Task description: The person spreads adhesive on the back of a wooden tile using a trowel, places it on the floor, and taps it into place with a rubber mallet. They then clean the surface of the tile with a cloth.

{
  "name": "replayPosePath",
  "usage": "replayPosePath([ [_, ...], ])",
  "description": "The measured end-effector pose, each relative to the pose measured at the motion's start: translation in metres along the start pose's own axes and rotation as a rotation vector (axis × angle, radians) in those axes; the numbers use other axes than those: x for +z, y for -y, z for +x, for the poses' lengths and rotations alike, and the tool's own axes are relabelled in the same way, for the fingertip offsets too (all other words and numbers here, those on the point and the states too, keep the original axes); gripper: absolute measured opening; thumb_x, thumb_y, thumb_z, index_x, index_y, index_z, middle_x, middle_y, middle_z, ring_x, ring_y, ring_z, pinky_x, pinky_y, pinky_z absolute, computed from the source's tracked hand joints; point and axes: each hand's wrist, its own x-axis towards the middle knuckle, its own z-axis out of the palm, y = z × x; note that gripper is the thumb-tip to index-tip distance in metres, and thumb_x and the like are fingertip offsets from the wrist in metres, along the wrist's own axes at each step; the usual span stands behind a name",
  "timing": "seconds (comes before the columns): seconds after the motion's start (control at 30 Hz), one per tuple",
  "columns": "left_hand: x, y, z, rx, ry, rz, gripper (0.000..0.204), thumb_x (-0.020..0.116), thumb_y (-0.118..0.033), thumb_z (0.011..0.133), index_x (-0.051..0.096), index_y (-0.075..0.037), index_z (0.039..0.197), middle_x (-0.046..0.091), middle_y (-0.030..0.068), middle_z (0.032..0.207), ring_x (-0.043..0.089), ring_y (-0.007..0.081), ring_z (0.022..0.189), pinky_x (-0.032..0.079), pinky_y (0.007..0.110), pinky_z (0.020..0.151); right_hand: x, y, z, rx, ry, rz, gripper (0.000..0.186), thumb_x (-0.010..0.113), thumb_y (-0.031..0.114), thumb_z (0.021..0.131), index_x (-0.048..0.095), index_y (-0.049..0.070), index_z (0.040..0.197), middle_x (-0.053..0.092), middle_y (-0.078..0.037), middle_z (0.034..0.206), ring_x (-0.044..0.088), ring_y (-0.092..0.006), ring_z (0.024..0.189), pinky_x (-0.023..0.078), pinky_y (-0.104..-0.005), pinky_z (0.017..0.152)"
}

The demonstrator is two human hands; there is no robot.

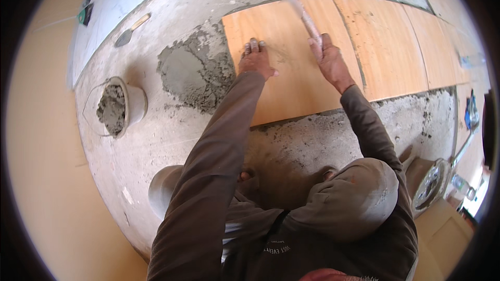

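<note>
Lying on the concrete floor [172,130], the wood-look tile [299,91] is touched near its left edge by the left grip [255,62], laid palm down, fingers extended. The mallet [306,20] is held by the right grip [333,65], closed round the lower handle; its blurred head is seen past the tile's far edge, contact can't be told. Right side of the tile is adjoined by similar tiles [383,47], a dark seam seen between. Left side is bordered by a rough mortar patch [190,70], partly blocked from view by the left sleeve [213,171]; the tile's near-left corner is also crowded by it. Farther left, a bucket [137,105] is heaped with grey mortar; beyond it a trowel [133,29] is laid on the floor. At lower right, a second bucket [423,177] is partly covered by the right sleeve [367,125], contents unclear, with a clear bottle [461,183] set near it. Near side is taken up by bent knees [354,195].
</note>
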Motion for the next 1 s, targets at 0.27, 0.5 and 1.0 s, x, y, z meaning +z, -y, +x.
replayPosePath([
  [0.27,0.000,-0.004,0.001,-0.010,0.024,0.107,0.114,0.082,-0.052,0.080,0.020,-0.003,0.162,0.017,0.0232,0.168,0.023,0.0369,0.155,0.026,0.045,0.125,-0.025,-0.016,-0.022,0.153,0.061,-0.037,0.062,0.046,0.053,0.106,0.052,-0.008,0.110,0.067,-0.038,0.092,0.067,-0.0538,0.093,0.053,-0.0555,0.082],
  [0.5,0.008,0.006,-0.001,-0.004,0.026,0.148,0.114,0.081,-0.055,0.080,0.021,-0.003,0.161,0.020,0.0222,0.167,0.023,0.0376,0.154,0.024,0.046,0.125,-0.047,-0.008,-0.031,0.189,0.007,-0.019,0.064,0.044,0.055,0.106,0.054,-0.008,0.109,0.065,-0.040,0.093,0.067,-0.0533,0.093,0.051,-0.0551,0.084],
  [1.0,0.025,0.024,0.009,0.080,-0.159,0.321,0.107,0.070,-0.067,0.084,0.027,-0.005,0.160,0.031,0.0201,0.163,0.035,0.0332,0.150,0.032,0.047,0.119,-0.081,-0.037,-0.105,0.315,0.068,-0.007,0.064,0.052,0.055,0.104,0.057,-0.007,0.116,0.063,-0.024,0.075,0.067,-0.0319,0.073,0.053,-0.0424,0.071],
])
